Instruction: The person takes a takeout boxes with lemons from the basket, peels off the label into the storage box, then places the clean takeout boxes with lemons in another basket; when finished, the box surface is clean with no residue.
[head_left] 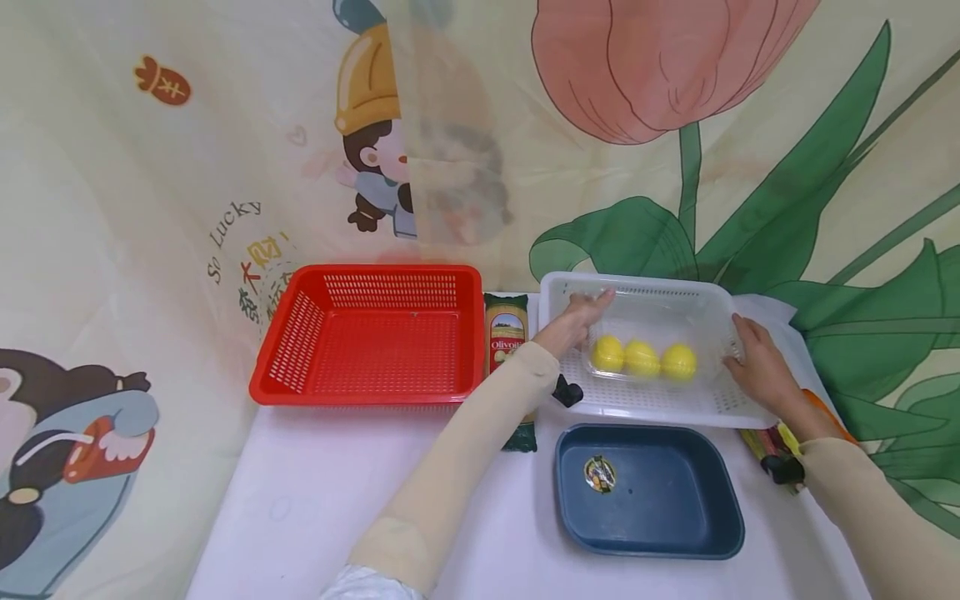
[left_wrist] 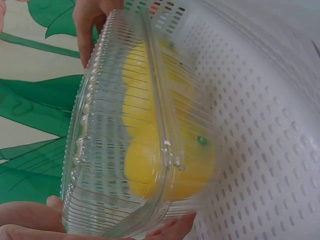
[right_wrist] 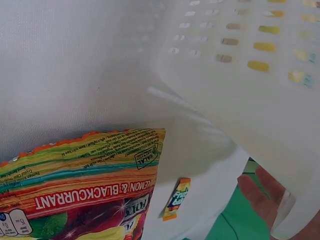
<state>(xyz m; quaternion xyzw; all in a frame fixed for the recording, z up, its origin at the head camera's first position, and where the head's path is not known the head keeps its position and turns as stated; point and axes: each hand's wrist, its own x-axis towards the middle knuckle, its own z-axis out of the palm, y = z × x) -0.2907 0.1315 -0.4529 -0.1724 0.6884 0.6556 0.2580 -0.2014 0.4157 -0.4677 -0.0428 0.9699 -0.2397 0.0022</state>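
A clear plastic clamshell box (head_left: 652,321) with three yellow fruits (head_left: 642,359) inside sits tilted within the white basket (head_left: 637,407). My left hand (head_left: 573,323) grips the box's left end, thumb on one side and fingers under the other in the left wrist view. At the opposite end, my right hand (head_left: 761,367) holds the box beside the basket's right rim. In the right wrist view the basket wall partly hides its fingers (right_wrist: 260,192). One fruit (left_wrist: 195,155) shows a small green stem end.
A red basket (head_left: 378,358) stands on the left, a green Olivoila packet (head_left: 506,325) between the baskets. A dark blue basin (head_left: 648,500) sits in front. Under my right forearm lies a lemon and blackcurrant packet (right_wrist: 85,195), with a small sachet (right_wrist: 177,199) near it.
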